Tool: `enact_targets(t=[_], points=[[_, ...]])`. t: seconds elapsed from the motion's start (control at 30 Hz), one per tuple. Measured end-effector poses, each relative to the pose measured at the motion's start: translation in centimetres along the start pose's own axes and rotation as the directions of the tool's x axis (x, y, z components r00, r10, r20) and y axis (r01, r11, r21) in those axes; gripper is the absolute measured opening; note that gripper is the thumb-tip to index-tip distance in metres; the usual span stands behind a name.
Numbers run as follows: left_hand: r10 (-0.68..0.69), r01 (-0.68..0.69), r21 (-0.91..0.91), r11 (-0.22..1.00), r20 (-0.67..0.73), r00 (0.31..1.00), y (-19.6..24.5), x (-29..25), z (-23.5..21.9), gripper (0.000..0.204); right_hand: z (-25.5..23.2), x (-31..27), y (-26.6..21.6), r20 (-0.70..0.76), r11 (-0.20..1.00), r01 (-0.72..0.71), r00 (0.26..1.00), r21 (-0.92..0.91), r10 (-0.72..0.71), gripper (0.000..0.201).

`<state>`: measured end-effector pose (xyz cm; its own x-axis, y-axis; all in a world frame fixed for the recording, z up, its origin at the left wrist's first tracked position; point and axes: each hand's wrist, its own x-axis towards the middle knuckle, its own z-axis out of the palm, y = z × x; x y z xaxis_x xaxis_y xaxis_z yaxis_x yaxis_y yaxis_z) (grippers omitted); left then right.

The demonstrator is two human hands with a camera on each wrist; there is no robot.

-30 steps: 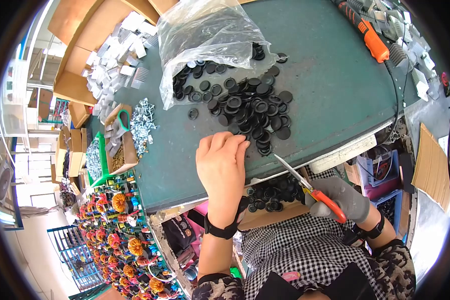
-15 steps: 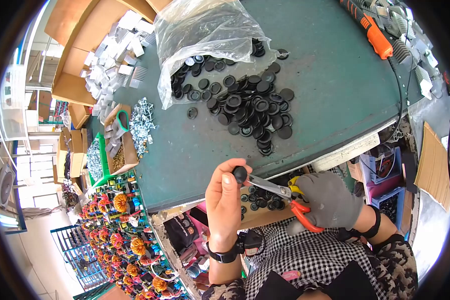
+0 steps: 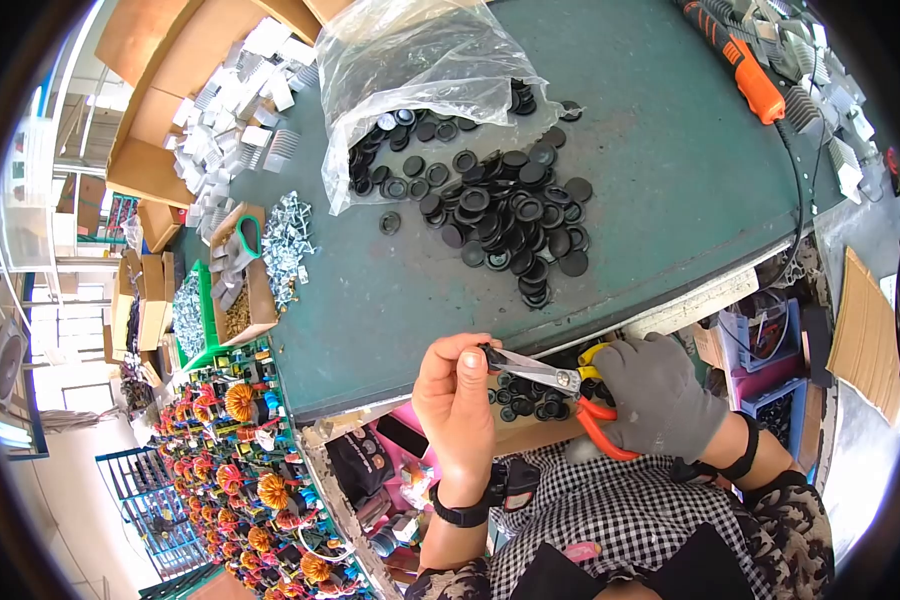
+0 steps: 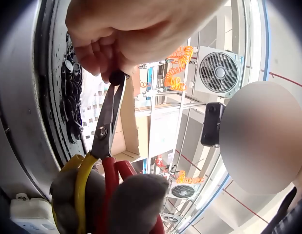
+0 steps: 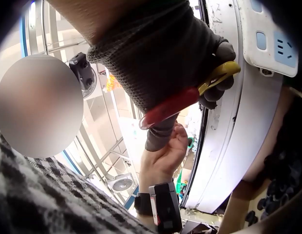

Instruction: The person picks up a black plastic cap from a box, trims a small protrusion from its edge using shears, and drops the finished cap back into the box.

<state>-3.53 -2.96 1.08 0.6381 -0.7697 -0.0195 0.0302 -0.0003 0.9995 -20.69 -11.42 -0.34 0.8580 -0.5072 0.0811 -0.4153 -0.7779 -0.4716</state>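
Observation:
My bare left hand [image 3: 457, 385] pinches a small black rubber cap [image 4: 116, 77] just off the near edge of the green table [image 3: 660, 180]. My gloved right hand [image 3: 658, 395] grips red and yellow handled scissors [image 3: 570, 385]. Their blades [image 4: 108, 117] close on the cap between my left fingers [image 4: 100, 58]. In the right wrist view the glove [image 5: 156, 58] wraps the red handle [image 5: 178, 105], with the left hand [image 5: 163, 156] beyond it. A pile of black caps [image 3: 510, 215] lies on the table ahead.
A clear plastic bag [image 3: 410, 70] spills caps at the back. A cardboard box [image 3: 530, 405] of caps sits under my hands at the table edge. An orange tool [image 3: 740, 70] lies at the back right. Boxes of metal parts [image 3: 245, 265] stand left.
My left hand left the pile with one cap and came back to the table's near edge. The right hand brought the scissors up and their blades have closed on the cap.

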Motion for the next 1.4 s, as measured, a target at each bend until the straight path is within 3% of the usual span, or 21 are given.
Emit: enact_targets(t=[0.23, 0.33, 0.43, 0.63, 0.73, 0.8, 0.83, 0.9, 1.0, 1.2, 1.27, 1.3, 1.33, 1.37, 1.4], points=[[-0.047, 0.044, -0.074, 0.996, -0.04, 0.998, -0.3, 0.0, 0.1, 0.021, 0.7, -0.3, 0.0, -0.03, 0.998, -0.008, 1.0, 0.062, 0.01, 0.057], [-0.09, 0.087, -0.122, 0.989, -0.021, 0.996, -0.1, 0.1, 0.2, 0.021, 1.0, -0.4, 0.1, -0.052, 0.998, 0.011, 0.999, 0.061, -0.008, 0.052], [-0.138, 0.137, -0.187, 0.973, 0.009, 0.99, -0.1, 0.2, 0.2, 0.022, 1.0, -0.6, 0.5, 0.032, 0.997, -0.028, 0.999, 0.069, 0.026, 0.049], [-0.213, 0.224, -0.264, 0.938, 0.069, 0.975, -0.5, 0.1, 0.1, 0.022, 0.5, -0.3, 1.0, -0.037, 1.0, 0.03, 0.999, 0.005, -0.03, 0.048], [-0.201, 0.209, -0.209, 0.956, 0.056, 0.978, -0.7, -0.2, 0.0, 0.021, 0.2, -0.4, 1.2, 0.034, 0.993, 0.026, 0.999, 0.113, -0.03, 0.049], [-0.119, 0.125, -0.094, 0.988, 0.062, 0.991, -1.1, -0.6, 0.0, 0.019, 0.0, -0.6, 1.2, 0.335, 0.901, -0.089, 0.94, 0.424, -0.064, 0.05], [-0.119, 0.125, -0.094, 0.988, 0.063, 0.991, -1.2, -0.7, 0.0, 0.019, 0.4, -0.8, 1.3, 0.334, 0.901, -0.09, 0.94, 0.424, -0.063, 0.05], [-0.126, 0.131, -0.084, 0.988, 0.069, 0.99, -1.4, -0.8, -0.2, 0.018, 1.6, -1.4, 1.5, 0.375, 0.712, -0.192, 0.921, 0.676, -0.108, 0.051], [-0.134, 0.137, -0.041, 0.99, 0.058, 0.989, -1.4, -1.0, -0.3, 0.019, 2.0, -1.5, 1.7, 0.369, 0.637, -0.215, 0.922, 0.74, -0.118, 0.038], [-0.183, 0.171, 0.096, 0.981, 0.133, 0.974, -1.1, -1.5, -0.5, 0.016, -0.7, -0.6, 1.0, 0.344, 0.643, -0.218, 0.936, 0.734, -0.076, 0.026], [-0.111, 0.093, 0.157, 0.983, 0.107, 0.988, -1.0, -1.0, -1.3, 0.012, -1.1, -0.9, 1.6, 0.347, 0.574, -0.257, 0.937, 0.778, -0.051, 0.025], [-0.029, -0.07, 0.385, 0.92, 0.245, 0.969, -0.3, -0.5, -1.4, 0.014, -1.2, -1.2, 1.9, 0.353, 0.5, -0.292, 0.935, 0.815, -0.029, 0.025], [0.016, -0.25, 0.563, 0.787, 0.387, 0.922, 0.6, 0.0, -1.1, 0.016, -1.3, -1.5, 2.1, 0.356, 0.502, -0.292, 0.934, 0.814, -0.034, 0.025], [0.019, -0.247, 0.566, 0.787, 0.377, 0.926, 1.2, 0.5, -0.6, 0.016, -1.3, -1.7, 2.3, 0.261, 0.481, -0.235, 0.965, 0.845, 0.012, 0.026], [0.12, -0.385, 0.638, 0.667, 0.418, 0.9, 1.6, 1.0, 0.0, 0.019, -1.3, -1.8, 2.4, 0.164, 0.461, -0.173, 0.985, 0.87, 0.061, 0.027]])
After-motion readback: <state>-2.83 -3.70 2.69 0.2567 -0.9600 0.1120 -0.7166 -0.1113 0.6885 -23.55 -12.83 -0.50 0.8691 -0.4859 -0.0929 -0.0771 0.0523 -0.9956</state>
